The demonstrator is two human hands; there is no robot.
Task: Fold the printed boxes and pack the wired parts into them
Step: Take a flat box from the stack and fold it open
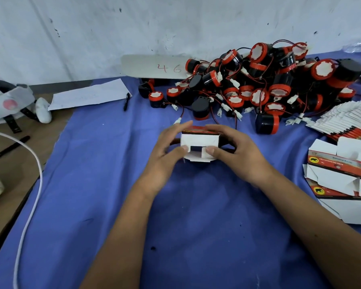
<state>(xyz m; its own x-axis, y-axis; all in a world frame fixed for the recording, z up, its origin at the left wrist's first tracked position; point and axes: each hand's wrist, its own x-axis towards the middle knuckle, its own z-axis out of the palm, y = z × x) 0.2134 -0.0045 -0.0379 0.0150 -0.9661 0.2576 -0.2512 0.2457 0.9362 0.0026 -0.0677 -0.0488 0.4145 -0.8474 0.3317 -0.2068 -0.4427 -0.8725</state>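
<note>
Soft, even, fairly bright light falls from above. The hands cast faint, blurred shadows on the blue cloth just below the fingers. Wide-angle distortion bends the wall and cloth edges far from the fingers. Detail is slightly soft throughout, softest toward the corners. No harsh glare.

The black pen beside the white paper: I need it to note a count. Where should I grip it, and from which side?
Pinch the black pen at mid-barrel, coming straight down from above. It lies flat on the blue cloth, running roughly toward and away from you, with the white paper just to its left. Fingers should probably close across its narrow width; its right side has more room.
</note>
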